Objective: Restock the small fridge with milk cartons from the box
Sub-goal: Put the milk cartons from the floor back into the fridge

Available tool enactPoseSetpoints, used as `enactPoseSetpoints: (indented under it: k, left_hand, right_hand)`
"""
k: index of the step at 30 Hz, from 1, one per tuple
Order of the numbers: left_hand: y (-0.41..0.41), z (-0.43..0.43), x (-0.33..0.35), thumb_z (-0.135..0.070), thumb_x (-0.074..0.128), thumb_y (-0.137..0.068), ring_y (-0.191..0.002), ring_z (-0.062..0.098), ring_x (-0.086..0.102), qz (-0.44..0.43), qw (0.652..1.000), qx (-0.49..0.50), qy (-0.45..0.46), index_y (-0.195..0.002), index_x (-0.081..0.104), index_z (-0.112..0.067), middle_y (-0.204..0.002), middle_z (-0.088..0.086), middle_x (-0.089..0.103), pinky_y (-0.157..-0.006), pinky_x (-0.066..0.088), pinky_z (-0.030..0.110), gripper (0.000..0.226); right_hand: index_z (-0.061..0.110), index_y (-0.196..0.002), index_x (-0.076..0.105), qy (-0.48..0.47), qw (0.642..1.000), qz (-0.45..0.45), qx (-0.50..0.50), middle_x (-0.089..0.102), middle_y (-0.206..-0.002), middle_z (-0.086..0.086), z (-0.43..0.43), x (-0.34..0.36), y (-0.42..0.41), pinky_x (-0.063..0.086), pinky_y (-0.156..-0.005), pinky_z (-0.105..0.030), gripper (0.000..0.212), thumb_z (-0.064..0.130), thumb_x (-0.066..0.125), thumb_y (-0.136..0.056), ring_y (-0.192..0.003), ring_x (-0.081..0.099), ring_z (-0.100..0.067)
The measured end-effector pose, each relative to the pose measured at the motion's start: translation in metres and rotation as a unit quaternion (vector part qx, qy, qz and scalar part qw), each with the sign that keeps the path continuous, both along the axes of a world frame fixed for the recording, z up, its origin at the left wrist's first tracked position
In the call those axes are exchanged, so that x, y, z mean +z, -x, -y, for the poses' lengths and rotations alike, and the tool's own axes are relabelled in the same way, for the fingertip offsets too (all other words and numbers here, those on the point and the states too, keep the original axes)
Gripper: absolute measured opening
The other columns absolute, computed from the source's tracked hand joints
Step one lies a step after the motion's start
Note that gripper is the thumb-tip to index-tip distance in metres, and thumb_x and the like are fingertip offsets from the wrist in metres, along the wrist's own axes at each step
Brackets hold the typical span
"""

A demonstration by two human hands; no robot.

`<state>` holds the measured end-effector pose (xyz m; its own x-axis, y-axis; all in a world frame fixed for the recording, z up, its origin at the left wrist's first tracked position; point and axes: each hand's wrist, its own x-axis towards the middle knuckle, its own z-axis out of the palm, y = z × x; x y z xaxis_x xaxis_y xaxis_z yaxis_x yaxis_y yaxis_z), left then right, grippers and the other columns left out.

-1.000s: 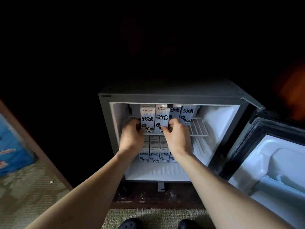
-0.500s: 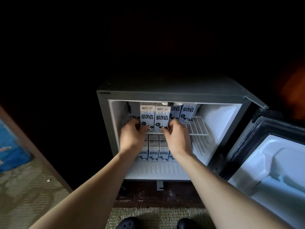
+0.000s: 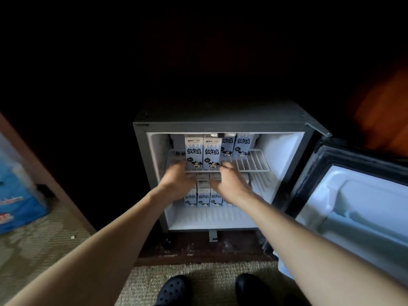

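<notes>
Milk cartons [image 3: 242, 145] stand four to the wire shelf [image 3: 254, 161] of the fridge [image 3: 220, 115]. A front pair [image 3: 193, 152] sits right at the shelf's front edge toward its left end, and two more stand just behind and to the right. A lower row [image 3: 203, 197] stands on the fridge floor beneath. Our left hand [image 3: 176, 181] and right hand [image 3: 233, 183] hover just below the shelf's front edge, one at each outer bottom corner of the front pair. The fingers look loosely straight and fairly narrow, wrapped round nothing. Motion blur keeps us from telling whether the tips touch the cartons.

We judge the main risk to be a topple. The front pair are tall and narrow, they stand on thin rungs, and nothing guards the front edge. A knuckle catching a bottom corner as we draw back could tip one out toward the rug [image 3: 198, 274]. The shelf's right end is bare, so a sideways nudge could set the row leaning that way. Our wrists hang in front of the lower row, and a careless drop of the arms could knock those. If the front pair overhang the edge, the door [image 3: 364, 206] may push into them on shutting; we cannot tell whether they do. A blue pack [image 3: 15, 195] at the left may be the box, though we cannot be sure.
</notes>
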<state>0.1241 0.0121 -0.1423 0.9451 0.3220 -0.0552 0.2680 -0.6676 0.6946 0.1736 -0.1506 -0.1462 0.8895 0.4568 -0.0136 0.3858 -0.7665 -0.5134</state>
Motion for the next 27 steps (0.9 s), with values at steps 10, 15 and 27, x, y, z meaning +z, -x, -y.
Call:
enactPoseSetpoints:
  k: [10, 15, 27]
  left_hand:
    - [0.118, 0.037, 0.061, -0.036, 0.052, -0.096, -0.126, 0.022, 0.051, -0.128, 0.924, -0.203, -0.298, -0.152, 0.027, -0.026, -0.15, -0.003, 0.039, -0.097, 0.049, 0.04, 0.062]
    - [0.155, 0.093, 0.101, -0.044, 0.052, -0.096, -0.139, 0.018, 0.038, -0.027, 0.913, -0.243, -0.327, -0.151, 0.032, -0.026, -0.156, -0.005, 0.032, -0.11, 0.036, 0.041, 0.061]
    - [0.191, 0.319, 0.125, -0.045, 0.047, -0.099, -0.145, 0.02, 0.029, 0.125, 0.873, -0.39, -0.264, -0.15, 0.036, -0.027, -0.157, -0.003, 0.031, -0.118, 0.027, 0.039, 0.055]
  right_hand:
    - [0.013, -0.148, 0.038, 0.161, 0.973, -0.062, 0.152, 0.035, -0.153, -0.005, 0.082, 0.071, 0.101, 0.037, -0.112, -0.043, 0.062, 0.044, 0.058, -0.097, -0.136, 0.04, -0.024]
    - [0.022, -0.158, 0.023, 0.121, 0.986, -0.011, 0.118, 0.02, -0.163, 0.006, 0.157, 0.123, 0.16, 0.023, -0.118, -0.031, 0.068, 0.042, 0.053, -0.101, -0.148, 0.025, -0.013]
    - [0.027, -0.149, 0.042, -0.006, 0.992, 0.035, -0.122, 0.036, -0.152, 0.018, 0.384, 0.145, 0.291, 0.019, -0.109, -0.01, 0.054, 0.034, 0.059, -0.099, -0.138, 0.03, 0.006]
